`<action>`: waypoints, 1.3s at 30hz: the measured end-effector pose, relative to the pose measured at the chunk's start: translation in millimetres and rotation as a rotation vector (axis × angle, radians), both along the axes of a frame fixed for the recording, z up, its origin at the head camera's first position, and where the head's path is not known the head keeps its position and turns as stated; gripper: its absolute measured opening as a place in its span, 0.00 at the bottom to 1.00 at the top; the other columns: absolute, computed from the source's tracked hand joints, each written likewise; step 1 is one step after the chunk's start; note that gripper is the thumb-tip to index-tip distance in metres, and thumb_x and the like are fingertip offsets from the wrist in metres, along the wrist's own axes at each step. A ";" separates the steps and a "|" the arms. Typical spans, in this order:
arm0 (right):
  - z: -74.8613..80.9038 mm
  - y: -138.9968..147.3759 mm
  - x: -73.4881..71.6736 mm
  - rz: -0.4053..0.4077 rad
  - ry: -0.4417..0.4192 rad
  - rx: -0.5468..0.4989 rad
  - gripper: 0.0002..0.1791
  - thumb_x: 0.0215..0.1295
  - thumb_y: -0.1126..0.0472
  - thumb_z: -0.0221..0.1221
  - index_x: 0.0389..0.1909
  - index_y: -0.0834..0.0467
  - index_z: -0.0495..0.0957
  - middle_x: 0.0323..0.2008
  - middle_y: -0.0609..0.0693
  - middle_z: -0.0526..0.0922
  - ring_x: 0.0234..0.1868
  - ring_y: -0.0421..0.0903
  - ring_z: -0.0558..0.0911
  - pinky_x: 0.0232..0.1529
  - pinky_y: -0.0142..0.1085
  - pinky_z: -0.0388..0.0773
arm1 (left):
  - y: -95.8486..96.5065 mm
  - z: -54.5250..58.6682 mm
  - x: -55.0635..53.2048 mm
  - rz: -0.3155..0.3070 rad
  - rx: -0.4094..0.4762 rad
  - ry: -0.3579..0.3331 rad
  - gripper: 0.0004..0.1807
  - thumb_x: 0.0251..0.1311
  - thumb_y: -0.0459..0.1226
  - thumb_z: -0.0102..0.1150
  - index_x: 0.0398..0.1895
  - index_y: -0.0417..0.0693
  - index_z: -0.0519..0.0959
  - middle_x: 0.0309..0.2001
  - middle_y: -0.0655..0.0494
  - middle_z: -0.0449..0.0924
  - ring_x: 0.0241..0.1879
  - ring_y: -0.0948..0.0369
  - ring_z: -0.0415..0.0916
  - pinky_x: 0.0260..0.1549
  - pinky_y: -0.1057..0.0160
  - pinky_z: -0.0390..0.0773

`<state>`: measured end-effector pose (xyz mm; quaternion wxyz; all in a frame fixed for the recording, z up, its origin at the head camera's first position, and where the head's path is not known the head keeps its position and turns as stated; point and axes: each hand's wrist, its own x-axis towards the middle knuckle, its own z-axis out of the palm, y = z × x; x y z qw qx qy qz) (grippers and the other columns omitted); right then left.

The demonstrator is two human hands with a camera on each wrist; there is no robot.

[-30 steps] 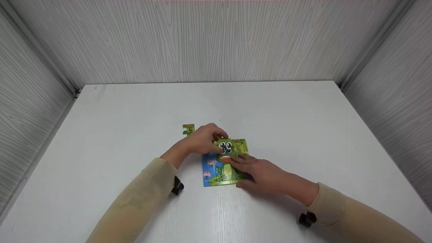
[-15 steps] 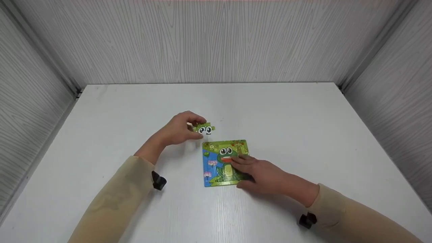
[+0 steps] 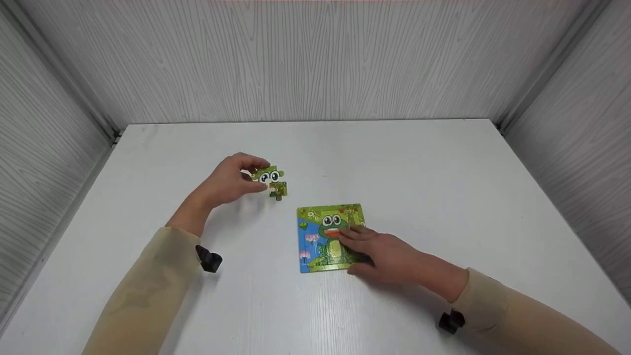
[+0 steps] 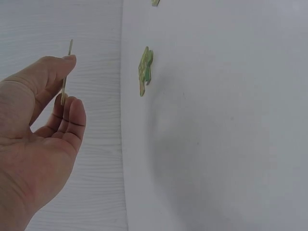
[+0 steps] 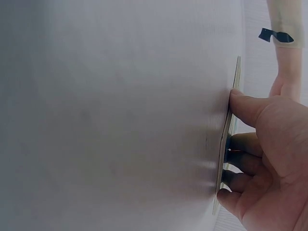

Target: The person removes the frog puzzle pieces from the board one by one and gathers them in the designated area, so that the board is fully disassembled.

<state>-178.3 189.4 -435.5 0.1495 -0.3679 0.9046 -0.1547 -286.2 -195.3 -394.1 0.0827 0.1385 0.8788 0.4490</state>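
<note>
My left hand pinches a green puzzle piece with big frog eyes printed on it, held above the table between thumb and fingertips. In the left wrist view this puzzle piece is seen edge-on. A second, loose puzzle piece, green and brown, lies on the table just beyond the thumb. My right hand rests on a square frog picture board, its fingers spread over the right side and the thumb at the lower right edge. The fingers cover part of the frog's body.
The white table is bounded by a pale wood-grain wall at the back and similar panels at both sides. A black clip-like device sits at the left cuff, and another black device at the right cuff.
From over the board, my left hand has moved away to the upper left, carrying the frog-eye puzzle piece. The board's whole top left is uncovered. My right hand stays in place.
</note>
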 end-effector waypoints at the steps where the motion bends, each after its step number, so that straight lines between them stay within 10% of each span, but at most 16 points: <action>1: 0.1 0.2 0.1 0.004 0.002 -0.001 0.40 0.76 0.43 0.62 0.82 0.55 0.62 0.82 0.48 0.59 0.82 0.56 0.56 0.74 0.54 0.66 | -2.8 -0.5 -0.1 0.002 0.002 -0.005 0.26 0.65 0.34 0.73 0.67 0.46 0.81 0.63 0.49 0.74 0.61 0.51 0.71 0.61 0.51 0.76; 39: -0.1 0.6 0.6 -0.014 -0.017 0.003 0.41 0.76 0.42 0.62 0.83 0.53 0.61 0.83 0.46 0.57 0.83 0.56 0.55 0.74 0.54 0.65 | -42.2 -35.6 -9.2 0.083 -0.052 -0.147 0.28 0.65 0.33 0.71 0.69 0.45 0.79 0.67 0.43 0.71 0.65 0.46 0.69 0.61 0.47 0.72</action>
